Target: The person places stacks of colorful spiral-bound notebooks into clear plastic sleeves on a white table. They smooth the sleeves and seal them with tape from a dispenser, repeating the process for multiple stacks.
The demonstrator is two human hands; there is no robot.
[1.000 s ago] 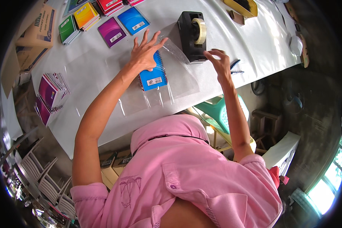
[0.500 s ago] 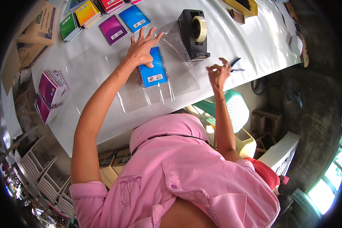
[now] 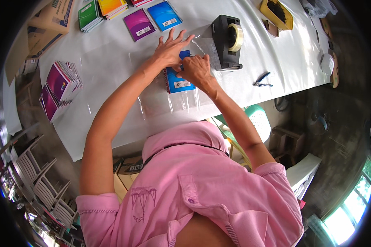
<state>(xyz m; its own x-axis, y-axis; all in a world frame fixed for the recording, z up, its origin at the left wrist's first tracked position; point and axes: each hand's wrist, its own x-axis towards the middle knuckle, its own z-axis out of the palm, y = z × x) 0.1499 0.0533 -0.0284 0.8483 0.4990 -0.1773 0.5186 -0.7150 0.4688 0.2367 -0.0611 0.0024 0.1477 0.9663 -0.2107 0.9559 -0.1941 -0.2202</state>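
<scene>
A blue spiral notebook stack [image 3: 181, 85] lies on a clear plastic sheet [image 3: 152, 103] in front of me. My left hand [image 3: 169, 53] is spread over its upper left part, fingers apart, the thumb down by the cover. Beside it, my right hand [image 3: 197, 72] presses onto the upper right of the notebooks with curled fingers. What those fingers pinch, if anything, is hidden. A black tape dispenser [image 3: 223, 45] with a roll of clear tape [image 3: 235, 37] stands just beyond my right hand. Blue-handled nippers [image 3: 262, 80] rest farther right on the white table cover [image 3: 284, 57].
Purple notebooks [image 3: 58, 84] are piled at the left. A purple notebook [image 3: 139, 24] and a blue one [image 3: 165, 15] lie at the back, beside green notebooks [image 3: 89, 16]. Cardboard boxes [image 3: 49, 24] stand far left; a yellow tray [image 3: 278, 14] sits back right. A green stool [image 3: 257, 117] is below the edge.
My right hand has moved left from beside the nippers onto the blue notebooks. My left hand keeps its spread place on them. The whole view has shifted slightly.
</scene>
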